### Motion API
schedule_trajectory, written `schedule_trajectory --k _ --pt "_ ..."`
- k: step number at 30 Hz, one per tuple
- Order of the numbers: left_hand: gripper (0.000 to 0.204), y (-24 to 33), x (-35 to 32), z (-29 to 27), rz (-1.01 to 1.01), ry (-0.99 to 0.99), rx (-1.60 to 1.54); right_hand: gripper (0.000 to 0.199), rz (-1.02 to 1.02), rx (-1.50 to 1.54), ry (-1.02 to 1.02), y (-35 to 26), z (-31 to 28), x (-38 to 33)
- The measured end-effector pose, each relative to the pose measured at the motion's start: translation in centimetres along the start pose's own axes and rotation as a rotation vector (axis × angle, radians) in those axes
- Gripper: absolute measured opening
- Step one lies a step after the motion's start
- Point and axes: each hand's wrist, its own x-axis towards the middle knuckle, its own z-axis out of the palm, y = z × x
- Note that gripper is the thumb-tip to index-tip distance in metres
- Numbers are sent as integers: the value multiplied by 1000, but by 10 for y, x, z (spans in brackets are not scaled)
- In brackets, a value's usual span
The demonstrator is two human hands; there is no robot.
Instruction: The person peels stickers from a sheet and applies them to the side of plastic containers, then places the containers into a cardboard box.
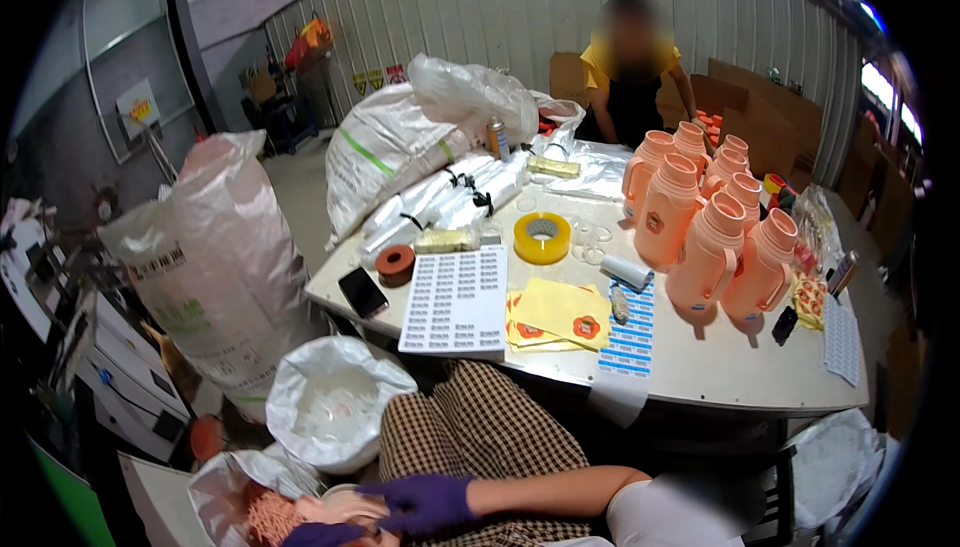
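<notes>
Low at the bottom edge, over a white sack (pixel 225 482) of pink plastic parts (pixel 275 517), both my hands wear purple gloves. My right hand (pixel 430 503) reaches in from the right, its fingers closed on a pale pink round plastic piece (pixel 352 503). Against the near side of that piece is my left hand (pixel 325 535), partly cut off by the picture's edge and closed on it. On the table's right stand several peach-coloured plastic jugs (pixel 708 252) with handles, some with a red sticker.
The white table (pixel 740 367) holds a label sheet (pixel 455 297), yellow sticker sheets (pixel 560 312), a tape roll (pixel 541 238) and a phone (pixel 363 293). A lined bin (pixel 335 357) stands beside my knees; a large white sack (pixel 215 267) is left. Across the table sits a person (pixel 630 77).
</notes>
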Motion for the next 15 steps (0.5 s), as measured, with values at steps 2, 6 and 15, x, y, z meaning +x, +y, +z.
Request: schedule_trajectory --k 2,6,15 --pt "33 -12 17 7 185 45 223 64 -42 -111 17 24 21 20" --pt "47 -17 29 22 121 350 289 62 205 -45 38 27 5 18" --pt "88 -61 67 113 -357 1056 -321 63 47 71 317 24 24 15"
